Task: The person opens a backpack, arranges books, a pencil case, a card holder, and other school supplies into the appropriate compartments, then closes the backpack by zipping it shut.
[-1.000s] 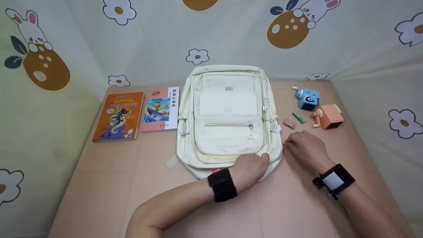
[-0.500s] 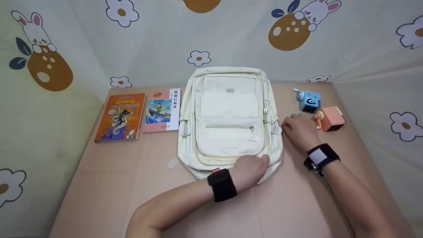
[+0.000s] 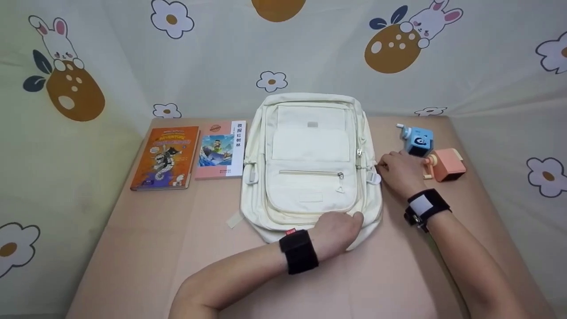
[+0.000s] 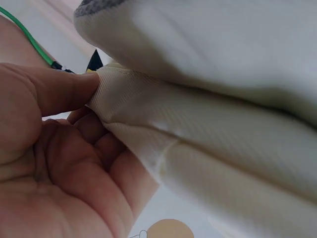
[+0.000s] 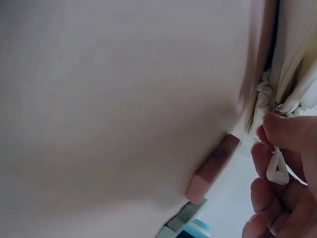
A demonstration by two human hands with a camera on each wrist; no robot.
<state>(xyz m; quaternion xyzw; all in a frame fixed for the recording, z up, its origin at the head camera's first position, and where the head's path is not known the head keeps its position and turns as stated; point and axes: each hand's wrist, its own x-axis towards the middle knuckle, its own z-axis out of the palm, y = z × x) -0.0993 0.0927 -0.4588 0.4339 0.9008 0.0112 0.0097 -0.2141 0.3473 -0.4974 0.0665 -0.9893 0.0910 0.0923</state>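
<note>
A cream backpack (image 3: 310, 146) lies on the table, its front pocket facing up. My left hand (image 3: 339, 235) grips the bag's lower right corner; in the left wrist view, its thumb and fingers pinch the cream fabric (image 4: 133, 99). At the bag's right side is my right hand (image 3: 401, 170). The right wrist view shows its thumb and forefinger pinching a zipper pull, with a white triangular loop (image 5: 277, 168) hanging below them. Near that hand lie a pink block (image 5: 213, 168) and a green block (image 5: 181, 220), both hidden behind it in the head view.
An orange book (image 3: 165, 157) and a pink-and-white book (image 3: 220, 150) lie left of the bag. To the right stand a blue crank pencil sharpener (image 3: 418, 139) and a pink one (image 3: 449, 165). A patterned cloth (image 3: 319, 53) hangs behind the table.
My right hand has moved up along the bag's right side, away from me, covering the two small blocks in the head view. My left hand keeps its grip on the lower corner.
</note>
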